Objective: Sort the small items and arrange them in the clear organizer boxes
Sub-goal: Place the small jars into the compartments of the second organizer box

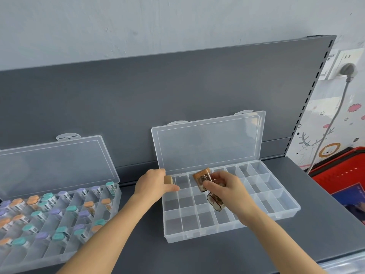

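Right hand (225, 186) gripping amber-capped vials (203, 179), long axes tilted, over organizer box (286, 211); left hand (156, 184) pinching tan-capped vial (169, 180) at back-left compartment.

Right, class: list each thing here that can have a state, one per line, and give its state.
Clear plastic organizer box on the right: lid open, compartments mostly empty.
Clear plastic organizer box on the left: lid open, holding capped items.
Left hand: grip shut on a small tan item.
Right hand: grip shut on small amber translucent cases.
Grey plug: in the wall socket.
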Demonstrator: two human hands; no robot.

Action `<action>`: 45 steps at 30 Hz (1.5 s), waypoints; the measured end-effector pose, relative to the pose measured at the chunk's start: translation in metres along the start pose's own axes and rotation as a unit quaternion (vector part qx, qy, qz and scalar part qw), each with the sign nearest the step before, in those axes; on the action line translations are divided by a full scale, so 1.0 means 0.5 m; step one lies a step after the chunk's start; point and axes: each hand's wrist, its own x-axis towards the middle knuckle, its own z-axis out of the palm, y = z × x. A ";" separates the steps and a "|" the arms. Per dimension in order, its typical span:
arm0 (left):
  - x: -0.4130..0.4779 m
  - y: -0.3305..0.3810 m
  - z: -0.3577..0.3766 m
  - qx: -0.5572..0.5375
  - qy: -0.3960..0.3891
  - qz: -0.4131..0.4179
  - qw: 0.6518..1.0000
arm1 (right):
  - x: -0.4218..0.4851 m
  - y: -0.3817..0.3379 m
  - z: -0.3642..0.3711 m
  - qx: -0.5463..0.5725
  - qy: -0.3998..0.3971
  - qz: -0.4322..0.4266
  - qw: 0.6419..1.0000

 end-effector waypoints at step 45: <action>0.011 0.039 -0.014 -0.119 -0.017 0.127 0.985 | 0.039 0.001 -0.023 0.332 -0.043 0.166 0.927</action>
